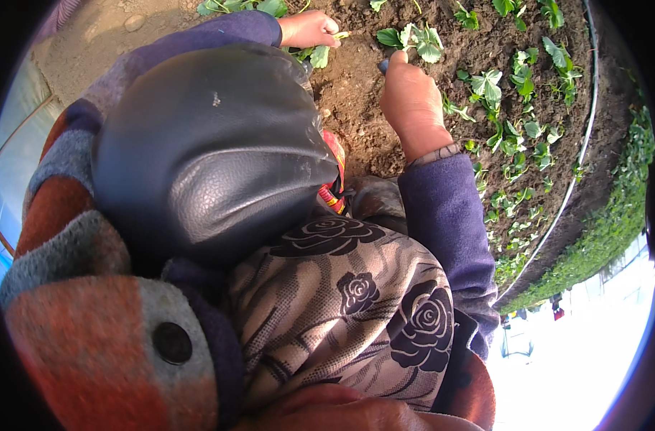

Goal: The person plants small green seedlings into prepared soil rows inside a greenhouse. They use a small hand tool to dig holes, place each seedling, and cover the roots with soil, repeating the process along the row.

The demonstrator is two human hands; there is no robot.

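My left hand (pixel 308 29) is closed around a small leafy seedling (pixel 320 56). The seedling's pale cut-looking end pokes out past the fingertips, and its leaves hang below the hand. A fist is formed by my right hand (pixel 413 102) around a tool, of which only a dark rounded end (pixel 383 65) shows beside the thumb; the rest is hidden. Just beyond that thumb, a young strawberry-like plant (pixel 427 43) stands in the brown soil (pixel 354 91). Bare loose soil lies between the two hands.
Rows of similar seedlings (pixel 487 86) grow to the right, bounded by a pale hose (pixel 591 97). Denser green plants (pixel 618 215) lie beyond it. A black leather-like covering (pixel 214 134) and rose-patterned fabric (pixel 354 258) bulge over my legs. A muddy boot (pixel 378 199) stands below my right hand.
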